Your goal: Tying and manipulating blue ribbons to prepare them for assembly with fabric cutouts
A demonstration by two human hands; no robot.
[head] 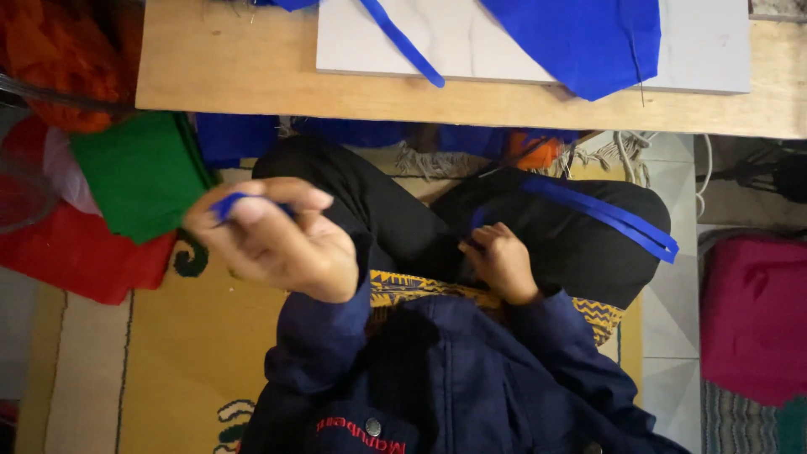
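Both hands pinched blue strip: left hand [273, 240] at 9 o'clock, right hand [502, 261] at 3. Strip [231, 202] needed even tension.

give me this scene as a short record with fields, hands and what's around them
left hand: raised, pinching a blue fabric piece
right hand: low on the lap, fingers closed on a bit of blue fabric
on the knee: blue fabric strip
table: wooden board with a white slab and blue cloth
floor left: green cloth, red cloth
floor right: pink cloth
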